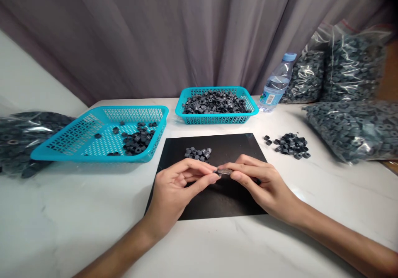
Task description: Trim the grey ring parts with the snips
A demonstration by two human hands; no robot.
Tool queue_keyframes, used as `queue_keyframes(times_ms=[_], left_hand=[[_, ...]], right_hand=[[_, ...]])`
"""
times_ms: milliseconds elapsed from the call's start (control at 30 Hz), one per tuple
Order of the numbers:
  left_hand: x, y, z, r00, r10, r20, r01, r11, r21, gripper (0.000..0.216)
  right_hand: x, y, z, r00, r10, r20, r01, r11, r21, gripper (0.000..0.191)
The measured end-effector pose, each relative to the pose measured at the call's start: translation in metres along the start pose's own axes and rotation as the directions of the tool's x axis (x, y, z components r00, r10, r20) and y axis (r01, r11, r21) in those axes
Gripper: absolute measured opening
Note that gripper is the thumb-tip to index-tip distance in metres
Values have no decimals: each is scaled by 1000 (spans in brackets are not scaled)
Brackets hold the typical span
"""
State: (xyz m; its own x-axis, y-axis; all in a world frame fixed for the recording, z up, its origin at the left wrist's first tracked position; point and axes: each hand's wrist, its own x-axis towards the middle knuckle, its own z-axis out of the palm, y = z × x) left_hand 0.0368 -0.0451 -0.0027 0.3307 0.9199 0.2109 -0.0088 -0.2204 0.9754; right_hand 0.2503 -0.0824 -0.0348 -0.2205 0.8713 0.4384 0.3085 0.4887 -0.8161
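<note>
Over a black mat (214, 205), my two hands meet fingertip to fingertip. My left hand (171, 191) pinches a small dark ring-like piece, mostly covered by the thumb and forefinger. Between the hands shows a thin, shiny greyish strip (225, 171), and the closed fingertips of my right hand (267, 186) grip its right end. I cannot tell exactly what the strip is. Just beyond the left fingers, a small pile of dark grey rings (198, 153) lies on the mat.
A turquoise basket (93, 158) with some rings stands left; another turquoise basket (214, 120), full of them, stands behind the mat. More loose rings (292, 146) lie right. A water bottle (275, 87) and bulging clear bags (354, 128) stand beyond; another bag (27, 137) lies far left.
</note>
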Motion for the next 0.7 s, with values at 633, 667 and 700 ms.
queue_keyframes(times_ms=[633, 667, 700], left_hand=[[1, 2, 1, 1000, -13, -5, 13, 1000, 6, 7], [1, 2, 1, 1000, -18, -8, 18, 1000, 9, 7], [1, 3, 1, 1000, -25, -9, 25, 1000, 10, 7]], right_hand=[[2, -2, -1, 998, 49, -30, -48, 999, 18, 28], [3, -2, -1, 997, 65, -43, -64, 998, 19, 28], [4, -1, -1, 995, 85, -62, -83, 996, 26, 28]])
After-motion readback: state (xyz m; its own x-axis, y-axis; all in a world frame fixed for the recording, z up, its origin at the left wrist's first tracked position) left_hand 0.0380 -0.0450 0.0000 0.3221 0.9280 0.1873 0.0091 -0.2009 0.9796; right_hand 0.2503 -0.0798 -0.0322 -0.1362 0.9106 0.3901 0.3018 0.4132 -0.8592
